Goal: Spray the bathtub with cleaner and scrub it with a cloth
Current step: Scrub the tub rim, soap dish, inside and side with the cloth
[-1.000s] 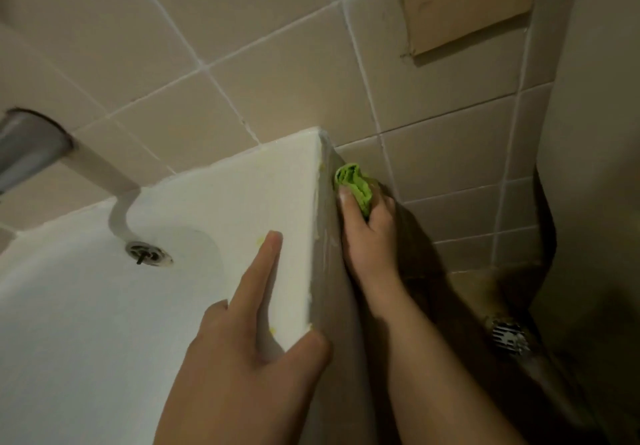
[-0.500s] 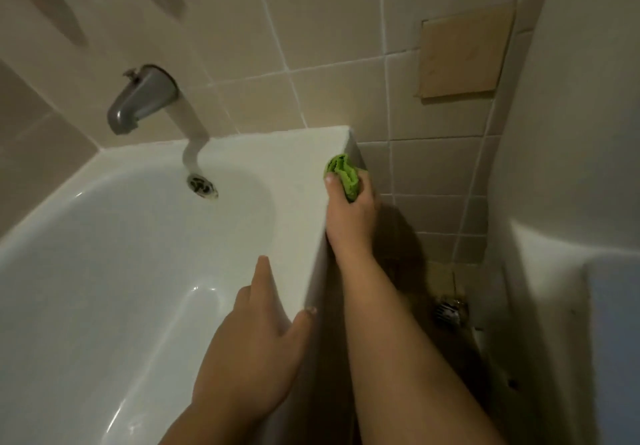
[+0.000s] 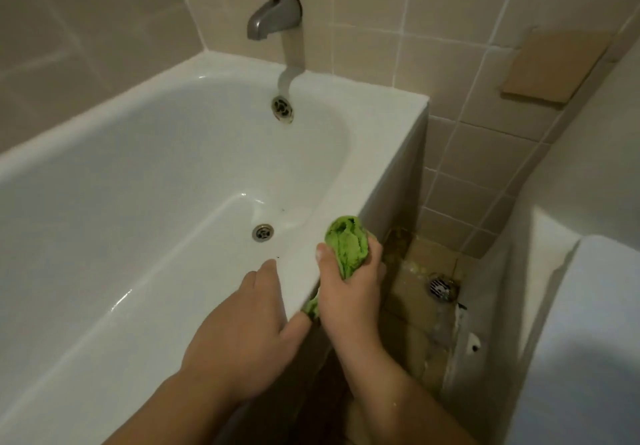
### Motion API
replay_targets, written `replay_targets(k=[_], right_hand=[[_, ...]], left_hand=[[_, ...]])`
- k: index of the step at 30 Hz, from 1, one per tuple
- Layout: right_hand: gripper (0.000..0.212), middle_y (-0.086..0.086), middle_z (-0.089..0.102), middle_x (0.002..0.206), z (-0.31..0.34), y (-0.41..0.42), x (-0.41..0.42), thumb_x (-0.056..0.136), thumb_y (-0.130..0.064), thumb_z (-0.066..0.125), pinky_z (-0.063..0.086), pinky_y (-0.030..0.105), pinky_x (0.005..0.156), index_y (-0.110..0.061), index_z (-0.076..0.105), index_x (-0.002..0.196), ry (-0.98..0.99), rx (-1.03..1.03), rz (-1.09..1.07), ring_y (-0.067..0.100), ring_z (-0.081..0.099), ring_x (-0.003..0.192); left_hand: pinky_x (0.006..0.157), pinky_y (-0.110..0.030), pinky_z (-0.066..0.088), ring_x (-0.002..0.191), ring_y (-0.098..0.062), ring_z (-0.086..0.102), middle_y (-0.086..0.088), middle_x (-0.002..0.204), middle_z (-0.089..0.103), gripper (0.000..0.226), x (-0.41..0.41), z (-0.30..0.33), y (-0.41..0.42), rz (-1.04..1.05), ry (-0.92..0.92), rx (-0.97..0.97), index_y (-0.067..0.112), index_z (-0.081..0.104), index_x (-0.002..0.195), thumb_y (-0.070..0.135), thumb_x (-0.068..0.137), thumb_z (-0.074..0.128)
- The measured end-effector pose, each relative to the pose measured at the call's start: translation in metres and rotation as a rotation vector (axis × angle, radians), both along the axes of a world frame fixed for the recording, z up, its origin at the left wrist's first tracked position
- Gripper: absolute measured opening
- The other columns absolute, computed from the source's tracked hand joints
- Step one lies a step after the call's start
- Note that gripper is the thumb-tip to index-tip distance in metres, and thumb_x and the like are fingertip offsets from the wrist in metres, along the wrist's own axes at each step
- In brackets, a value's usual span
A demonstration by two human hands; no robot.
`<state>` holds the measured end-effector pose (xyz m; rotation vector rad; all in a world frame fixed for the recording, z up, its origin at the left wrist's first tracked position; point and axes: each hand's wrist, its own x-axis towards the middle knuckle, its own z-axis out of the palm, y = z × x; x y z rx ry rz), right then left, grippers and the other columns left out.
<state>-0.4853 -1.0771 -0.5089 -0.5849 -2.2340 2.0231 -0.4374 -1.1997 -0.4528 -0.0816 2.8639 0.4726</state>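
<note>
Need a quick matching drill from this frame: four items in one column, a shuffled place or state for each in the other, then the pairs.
Items:
1. green cloth
2. left hand
3. spout
4. floor drain

Places or states:
A. on the tiled wall above the bathtub
B. bunched in the right hand
C. in the floor beside the tub
D. resting flat on the tub rim

Pairs: 1-B, 2-D, 3-A, 4-C

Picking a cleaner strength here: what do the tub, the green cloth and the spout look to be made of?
Tub: glossy white, likely enamel or acrylic; sharp light streaks on its floor, which one I cannot tell.
Green cloth: soft, fuzzy fabric, perhaps microfibre; it bunches in folds where the right hand grips it.
Spout: dull grey metal, matte look, no bright shine.
</note>
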Motion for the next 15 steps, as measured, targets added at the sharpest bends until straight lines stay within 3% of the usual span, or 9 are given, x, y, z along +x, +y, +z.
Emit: replay_targets(k=[2, 5, 7, 10, 13, 15], right_hand=[[0.059, 0.002, 0.046, 0.127, -0.002, -0.003, 0.000, 0.092, -0.041, 0.073, 0.040, 0.009, 0.069, -0.034, 0.042, 0.143, 0.017, 0.014, -0.004, 0.017, 0.058, 0.103], [0.050, 0.006, 0.049, 0.125, -0.005, 0.000, -0.012, 0.091, -0.038, 0.074, 0.039, 0.009, 0.066, -0.034, 0.047, 0.133, 0.065, 0.010, -0.014, 0.006, 0.055, 0.092], [0.050, 0.008, 0.053, 0.124, -0.005, 0.002, -0.017, 0.090, -0.039, 0.075, 0.044, 0.019, 0.073, -0.034, 0.047, 0.130, 0.092, 0.040, -0.010, 0.011, 0.057, 0.093], [0.050, 0.009, 0.050, 0.124, -0.004, 0.004, -0.021, 0.089, -0.039, 0.074, 0.042, 0.030, 0.085, -0.034, 0.045, 0.129, 0.099, 0.073, 0.010, 0.022, 0.057, 0.098], [0.051, 0.008, 0.042, 0.125, 0.001, 0.005, -0.020, 0.091, -0.039, 0.072, 0.037, 0.029, 0.087, -0.034, 0.043, 0.133, 0.086, 0.124, 0.021, 0.024, 0.052, 0.100], [0.052, 0.009, 0.042, 0.125, 0.002, 0.006, -0.021, 0.092, -0.040, 0.071, 0.037, 0.028, 0.087, -0.034, 0.043, 0.135, 0.099, 0.179, 0.013, 0.018, 0.051, 0.091]], left_hand=[[0.086, -0.036, 0.052, 0.102, -0.014, 0.056, 0.007, 0.131, 0.049, 0.066, 0.013, -0.005, -0.008, 0.020, -0.001, -0.009, 0.032, 0.022, 0.147, 0.062, 0.093, 0.043], [0.081, -0.040, 0.052, 0.093, -0.017, 0.056, 0.006, 0.117, 0.051, 0.053, 0.017, -0.012, -0.013, 0.031, 0.030, -0.016, 0.032, 0.033, 0.131, 0.063, 0.089, 0.044], [0.078, -0.039, 0.051, 0.091, -0.018, 0.056, 0.006, 0.111, 0.050, 0.047, 0.017, -0.014, -0.012, 0.034, 0.039, -0.023, 0.031, 0.035, 0.123, 0.064, 0.090, 0.043], [0.078, -0.040, 0.052, 0.091, -0.019, 0.056, 0.006, 0.112, 0.051, 0.050, 0.019, -0.015, -0.013, 0.039, 0.068, -0.016, 0.031, 0.036, 0.126, 0.065, 0.091, 0.044], [0.080, -0.040, 0.053, 0.091, -0.018, 0.055, 0.007, 0.115, 0.049, 0.052, 0.028, -0.012, -0.012, 0.052, 0.098, -0.007, 0.030, 0.036, 0.129, 0.065, 0.092, 0.043], [0.083, -0.038, 0.054, 0.095, -0.015, 0.054, 0.009, 0.119, 0.048, 0.057, 0.032, -0.010, -0.014, 0.072, 0.132, 0.005, 0.032, 0.034, 0.134, 0.067, 0.090, 0.045]])
